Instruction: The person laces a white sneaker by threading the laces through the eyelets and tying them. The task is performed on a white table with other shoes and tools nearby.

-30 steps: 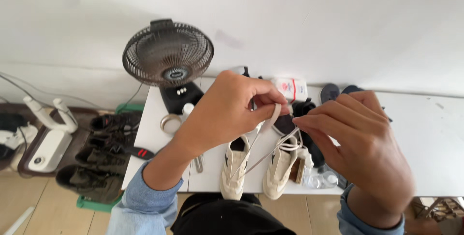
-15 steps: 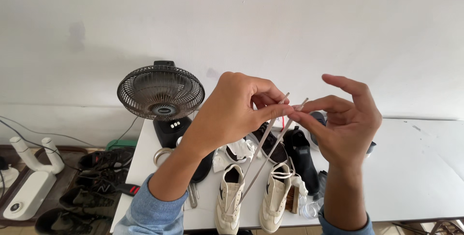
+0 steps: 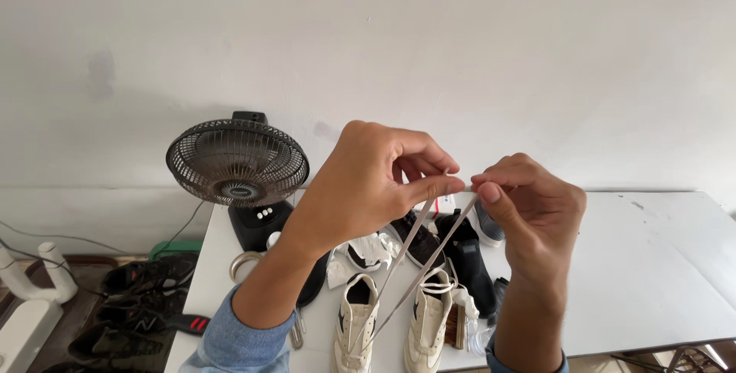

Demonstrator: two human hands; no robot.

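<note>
Both hands are raised close together above the table (image 3: 659,266), left hand (image 3: 368,185) and right hand (image 3: 537,212) each pinching a lace (image 3: 418,254) end that runs taut down to the cream shoes (image 3: 391,323).

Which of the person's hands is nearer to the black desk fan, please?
Left. The left hand is raised just right of the black desk fan; the right hand is farther right, both pinching the white shoelace.
</note>
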